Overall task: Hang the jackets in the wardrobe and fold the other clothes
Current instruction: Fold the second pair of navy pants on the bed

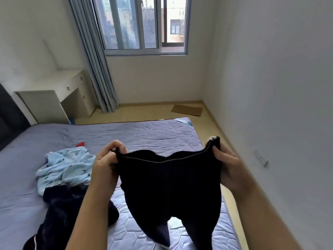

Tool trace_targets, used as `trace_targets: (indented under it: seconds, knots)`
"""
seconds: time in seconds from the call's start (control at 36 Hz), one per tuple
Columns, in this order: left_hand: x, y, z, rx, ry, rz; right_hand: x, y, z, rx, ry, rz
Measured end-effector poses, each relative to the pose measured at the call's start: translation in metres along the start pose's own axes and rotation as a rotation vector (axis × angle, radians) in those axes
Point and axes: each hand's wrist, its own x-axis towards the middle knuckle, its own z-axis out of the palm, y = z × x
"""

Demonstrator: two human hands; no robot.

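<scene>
Here the left hand (106, 159) and right hand (227, 165) hold black trousers (171, 183) above the bed (144, 134), each grip pinching one waistband end.

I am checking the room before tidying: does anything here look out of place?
A flat cardboard piece lies loose on the floor near the far corner. The light blue clothes lie crumpled, unfolded, on the bed.
</scene>
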Motion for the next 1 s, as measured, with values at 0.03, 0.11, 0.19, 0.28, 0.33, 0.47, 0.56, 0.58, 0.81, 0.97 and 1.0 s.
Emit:
trace_targets:
  seconds: [0.03, 0.11, 0.19, 0.28, 0.33, 0.47, 0.56, 0.58, 0.81, 0.97, 1.0]
  knots:
    - [0.000, 0.001, 0.006, -0.064, -0.062, -0.015, 0.003, 0.004, 0.004, 0.021, -0.020, 0.014]
    - [0.000, -0.002, 0.025, -0.155, -0.237, -0.083, 0.013, 0.015, 0.015, 0.070, -0.098, 0.077]
    - [0.000, -0.004, 0.036, -0.150, -0.370, -0.109, 0.018, 0.021, 0.018, 0.058, -0.266, 0.123]
    - [0.000, -0.003, 0.036, -0.120, -0.410, -0.081, 0.018, 0.020, 0.020, 0.036, -0.317, 0.137]
    - [0.002, -0.003, 0.038, -0.055, -0.379, -0.017, 0.017, 0.020, 0.022, 0.001, -0.261, 0.100]
    - [-0.003, -0.004, 0.056, 0.299, -0.479, 0.183, 0.023, 0.029, 0.042, -0.277, -0.203, -0.034]
    - [-0.003, -0.002, 0.057, 0.379, -0.488, 0.285, 0.022, 0.027, 0.044, -0.372, -0.217, -0.040]
    - [-0.003, -0.002, 0.056, 0.437, -0.484, 0.320, 0.021, 0.025, 0.044, -0.391, -0.232, -0.031]
    - [-0.006, -0.001, 0.057, 0.669, -0.262, 0.250, 0.016, 0.023, 0.039, -0.384, -0.275, -0.027]
    - [-0.024, 0.004, 0.040, 0.608, -0.388, 0.314, 0.017, 0.022, 0.027, -0.373, -0.103, -0.114]
    - [-0.026, 0.004, 0.037, 0.679, -0.441, 0.358, 0.018, 0.022, 0.025, -0.375, -0.085, -0.127]
